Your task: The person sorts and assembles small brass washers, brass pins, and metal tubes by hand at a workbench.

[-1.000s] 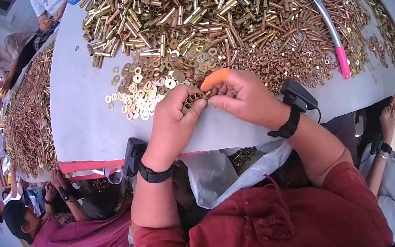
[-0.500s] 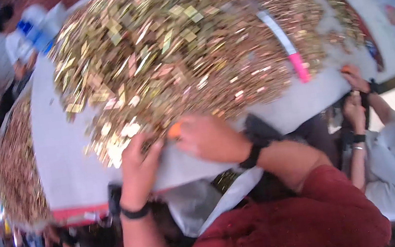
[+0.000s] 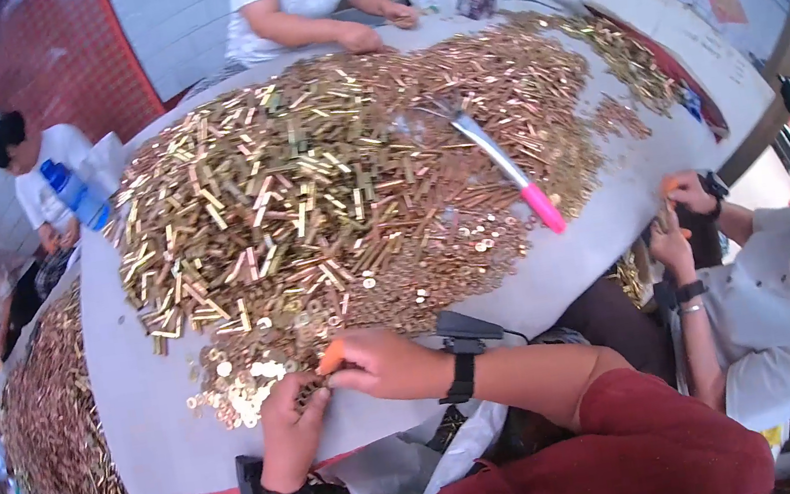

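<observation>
Brass pieces (image 3: 311, 392): sitting between my hands, lower left of centre;
Left hand (image 3: 286, 426): pinching them between thumb and fingers;
Right hand (image 3: 386, 361): curling against them, orange fingertip cover (image 3: 332, 357) foremost; its grip I cannot tell;
Washers (image 3: 246, 393): glinting beside my left hand;
View: now taking in a white-shirted person (image 3: 298, 3) at top; my handwork seemingly continuing undisturbed

We count, near: 1 left hand (image 3: 287, 424), 1 right hand (image 3: 386, 364), 2 black wristbands (image 3: 460, 379). Right of middle: 1 pink-handled tool (image 3: 507, 168). Far left: 1 blue bottle (image 3: 77, 198). White-shirted people (image 3: 781, 334): 1 right, 1 far, 1 far left. Brass tubes (image 3: 294, 175), washers (image 3: 244, 392): too many for us.
</observation>
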Demonstrator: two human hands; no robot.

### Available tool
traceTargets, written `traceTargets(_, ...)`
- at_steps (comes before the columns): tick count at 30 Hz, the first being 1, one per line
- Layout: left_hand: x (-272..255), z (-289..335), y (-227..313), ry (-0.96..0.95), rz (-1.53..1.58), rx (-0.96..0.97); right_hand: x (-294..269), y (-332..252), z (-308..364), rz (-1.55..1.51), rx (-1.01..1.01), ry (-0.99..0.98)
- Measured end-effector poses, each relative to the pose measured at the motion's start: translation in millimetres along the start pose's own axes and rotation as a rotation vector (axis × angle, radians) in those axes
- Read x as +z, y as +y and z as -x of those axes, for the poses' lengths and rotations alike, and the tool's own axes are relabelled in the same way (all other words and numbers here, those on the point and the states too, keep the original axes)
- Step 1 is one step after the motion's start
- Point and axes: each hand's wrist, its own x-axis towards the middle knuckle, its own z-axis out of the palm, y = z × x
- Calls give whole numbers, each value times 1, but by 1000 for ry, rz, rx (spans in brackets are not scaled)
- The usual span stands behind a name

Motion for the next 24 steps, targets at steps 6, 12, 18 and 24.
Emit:
traceTargets(6,-2,4,10,-2,-14,28,3,-10,0,201,58,11)
traceTargets(12,-3,2,6,35,-38,30,4,-16,-6,181,148,12)
traceTargets(18,-5,-2,-3,0,-34,6,4,-11,-5,-55,202,24)
traceTargets(24,-1,4,1,-4,-84,2,0,-7,-1,-94,114,-71)
